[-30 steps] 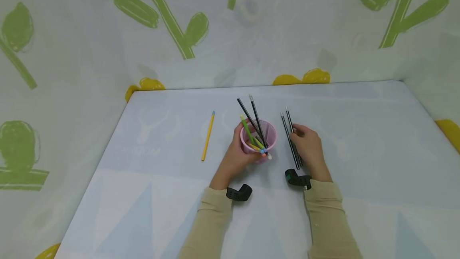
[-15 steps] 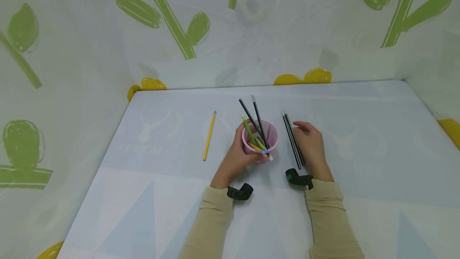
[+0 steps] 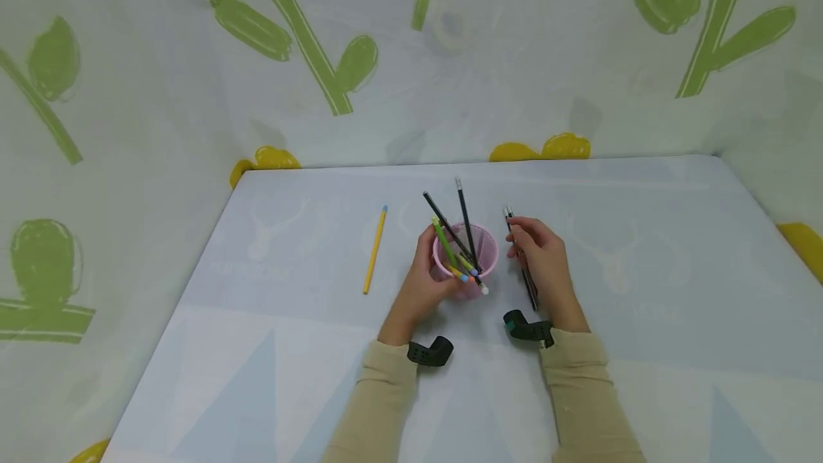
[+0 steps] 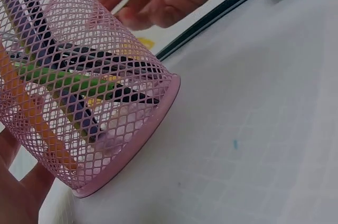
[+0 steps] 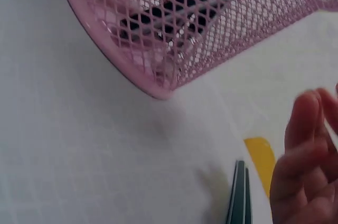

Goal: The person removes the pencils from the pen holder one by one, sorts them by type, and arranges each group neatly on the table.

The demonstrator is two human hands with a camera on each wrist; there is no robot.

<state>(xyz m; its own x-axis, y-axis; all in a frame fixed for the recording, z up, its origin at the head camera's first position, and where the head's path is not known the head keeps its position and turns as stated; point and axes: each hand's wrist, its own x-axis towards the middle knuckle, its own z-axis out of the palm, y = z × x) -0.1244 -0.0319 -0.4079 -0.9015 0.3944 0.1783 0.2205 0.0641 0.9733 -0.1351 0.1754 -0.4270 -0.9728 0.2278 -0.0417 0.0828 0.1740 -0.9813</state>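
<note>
Two dark pencils (image 3: 530, 290) lie side by side on the surface (image 3: 643, 334), one end toward its far edge and one toward its near edge. The right grip (image 3: 543, 256), a bare hand, is just over them, its fingers loosely bent around nothing visible; whether they touch the pencils I cannot tell. Closer to the surface's left edge, the left grip (image 3: 421, 288) curls round the side of a pink mesh cup (image 3: 490, 245), which is near the dark pencils but apart from them. Several pencils lean inside the cup, among them a green pencil (image 3: 444, 240). Beyond the left grip, toward the surface's left edge, lies a yellow pencil (image 3: 376, 250), touched by neither hand.
</note>
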